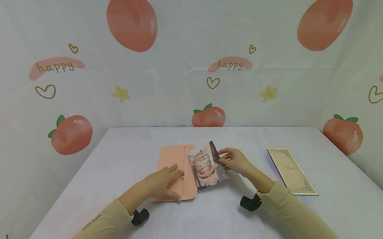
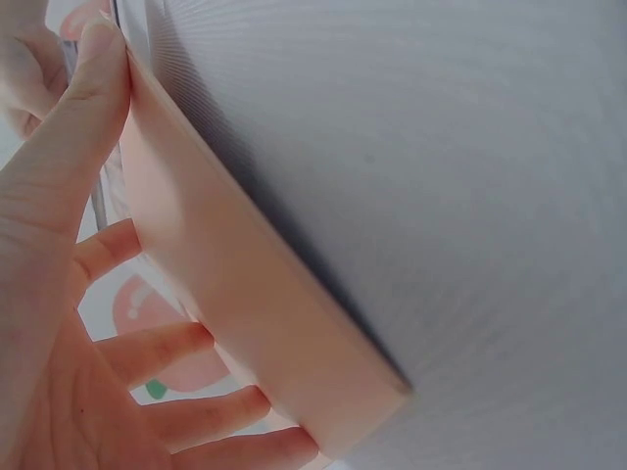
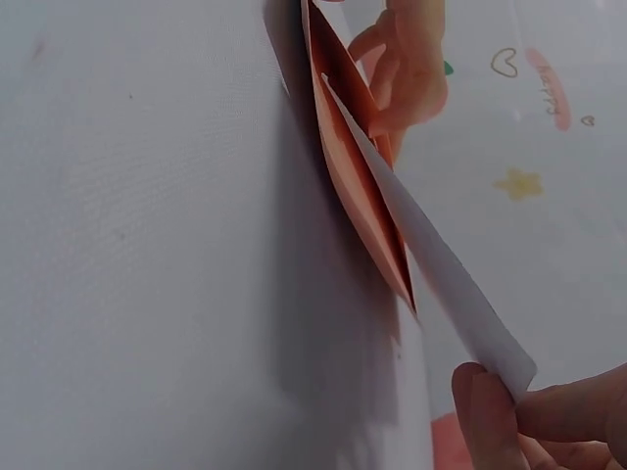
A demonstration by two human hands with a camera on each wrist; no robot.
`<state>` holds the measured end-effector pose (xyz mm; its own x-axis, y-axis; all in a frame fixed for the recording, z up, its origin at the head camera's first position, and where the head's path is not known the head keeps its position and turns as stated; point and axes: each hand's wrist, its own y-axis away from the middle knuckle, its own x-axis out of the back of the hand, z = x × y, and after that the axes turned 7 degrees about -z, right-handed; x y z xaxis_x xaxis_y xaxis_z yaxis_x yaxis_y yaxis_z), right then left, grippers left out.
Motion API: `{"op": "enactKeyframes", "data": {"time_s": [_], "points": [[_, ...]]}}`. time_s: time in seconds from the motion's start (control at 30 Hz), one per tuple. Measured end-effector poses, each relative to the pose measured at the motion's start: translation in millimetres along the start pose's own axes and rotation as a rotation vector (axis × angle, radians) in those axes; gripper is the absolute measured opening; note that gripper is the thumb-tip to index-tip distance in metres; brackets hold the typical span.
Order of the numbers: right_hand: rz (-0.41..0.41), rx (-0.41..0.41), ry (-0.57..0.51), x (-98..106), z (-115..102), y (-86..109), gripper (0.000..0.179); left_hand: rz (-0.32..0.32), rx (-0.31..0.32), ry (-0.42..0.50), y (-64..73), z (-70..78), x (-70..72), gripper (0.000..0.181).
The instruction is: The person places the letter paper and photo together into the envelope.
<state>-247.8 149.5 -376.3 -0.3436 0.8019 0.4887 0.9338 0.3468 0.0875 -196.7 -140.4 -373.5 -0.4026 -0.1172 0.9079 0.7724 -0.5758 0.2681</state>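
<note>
A pink paper envelope point(image 1: 172, 155) lies left of the table's middle. My left hand point(image 1: 165, 180) rests on it with fairly straight, spread fingers, the thumb at its near edge. In the left wrist view, the fingertips touch the top face of the envelope point(image 2: 235, 274). My right hand point(image 1: 235, 162) pinches the right edge of a cat picture card point(image 1: 204, 168) between thumb and fingers. In the right wrist view, the white back of the card point(image 3: 441, 259) slants up. Its far end sits between the layers of the gaping envelope point(image 3: 343, 166). Whether several cards are stacked cannot be told.
A flat beige card or booklet point(image 1: 291, 170) with a dark ornamental border lies to the right, beyond my right forearm. The table point(image 1: 195, 225) has a white cover. Behind it hangs a white cloth point(image 1: 177, 88) printed with peaches, hearts and flowers.
</note>
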Motion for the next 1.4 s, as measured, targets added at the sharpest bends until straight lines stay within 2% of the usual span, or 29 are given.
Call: {"op": "enactKeyframes", "data": {"time_s": [0.8, 1.07, 1.4], "points": [[-0.021, -0.012, -0.026, -19, -6, -9.2, 0.032, -0.001, 0.019, -0.01, -0.5, -0.5, -0.8, 0.073], [-0.022, -0.013, -0.003, -20, -6, -9.6, 0.033, -0.005, 0.024, -0.019, 0.2, 0.1, 0.1, 0.073], [-0.002, -0.03, 0.012, -17, -6, -8.7, 0.033, -0.002, 0.002, -0.01, -0.3, -0.5, -0.7, 0.071]]}}
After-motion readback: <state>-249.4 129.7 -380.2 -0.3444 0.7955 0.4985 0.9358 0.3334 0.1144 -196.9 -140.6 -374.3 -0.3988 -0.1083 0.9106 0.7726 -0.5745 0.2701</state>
